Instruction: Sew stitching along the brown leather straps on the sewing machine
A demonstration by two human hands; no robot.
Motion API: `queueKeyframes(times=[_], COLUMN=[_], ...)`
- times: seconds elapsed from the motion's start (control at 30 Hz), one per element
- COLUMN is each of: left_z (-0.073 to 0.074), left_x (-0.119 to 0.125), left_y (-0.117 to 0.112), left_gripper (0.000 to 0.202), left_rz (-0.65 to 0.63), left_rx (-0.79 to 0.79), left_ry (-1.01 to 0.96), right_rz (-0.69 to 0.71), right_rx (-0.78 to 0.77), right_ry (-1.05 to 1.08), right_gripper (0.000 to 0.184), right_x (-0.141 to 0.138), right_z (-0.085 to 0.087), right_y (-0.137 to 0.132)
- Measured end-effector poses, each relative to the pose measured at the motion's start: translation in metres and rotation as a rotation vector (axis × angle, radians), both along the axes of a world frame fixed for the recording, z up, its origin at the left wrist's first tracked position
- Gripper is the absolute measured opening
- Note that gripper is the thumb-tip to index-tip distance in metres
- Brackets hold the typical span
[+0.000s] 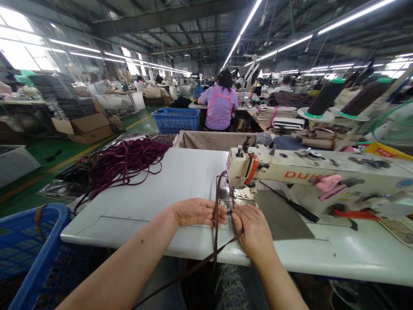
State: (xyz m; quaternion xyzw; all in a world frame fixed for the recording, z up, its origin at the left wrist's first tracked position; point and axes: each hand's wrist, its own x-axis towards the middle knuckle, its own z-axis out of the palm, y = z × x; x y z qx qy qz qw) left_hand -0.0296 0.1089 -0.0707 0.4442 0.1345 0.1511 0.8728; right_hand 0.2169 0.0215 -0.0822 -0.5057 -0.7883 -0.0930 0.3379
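Near the front edge of the white sewing table (187, 172), both your hands lie close together beside the metal plate (225, 196) of the sewing machine (274, 165). Your left hand (193, 212): fingers stretched, lightly bent, a thin brown strap (216, 219) crossing them; cannot tell whether they pinch it. Your right hand (253, 228): palm down, fingers together, strap coming out by the thumb; grip underneath hidden, cannot tell.

Strap: flat, narrow, pliant. One length hangs from beside the machine's head; two lengths cross near the front edge and drop below it.

Table top: smooth, glossy, near left corner rounded, ruler marks (129, 219) parallel to the front edge. Right of your right hand: grey mat (287, 221), flat, matt, and a slim tool with a black handle (302, 211). Far left corner: soft, tangled heap of purple straps (132, 159). Below the near left corner: blue basket (60, 215), latticed plastic.

Room: smooth top stretches from your left hand to the left edge; rightward, the machine's arm narrows it.
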Motion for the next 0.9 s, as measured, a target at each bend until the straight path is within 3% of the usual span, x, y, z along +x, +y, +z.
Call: queueKeyframes(times=[0.13,0.33,0.47,0.6,0.73,0.9], left_z=[0.0,0.0,0.0,-0.006,-0.012,-0.013], left_x=[0.002,0.001,0.001,0.001,0.001,0.001], left_y=[0.002,0.001,0.003,0.009,0.014,0.015], left_gripper=[0.039,0.041,0.044,0.046,0.042,0.04], left_rz=[0.157,0.027,0.121,0.035,0.12,0.099], left_rx=[-0.057,-0.013,-0.041,-0.001,-0.034,-0.051], left_ry=[-0.009,-0.044,-0.083,-0.048,-0.048,-0.046], right_rz=[-0.01,0.01,0.033,0.068,0.088,0.107], right_rx=[0.023,0.068,0.146,0.194,0.251,0.252], right_ry=[-0.002,-0.032,-0.057,-0.082,-0.103,-0.119], right_gripper=[0.036,0.036,0.038,0.042,0.047,0.047], right_x=[0.0,0.002,0.006,0.01,0.013,0.014], right_z=[0.0,-0.004,-0.009,-0.013,-0.016,-0.017], right_y=[0.0,0.003,0.009,0.014,0.017,0.019])
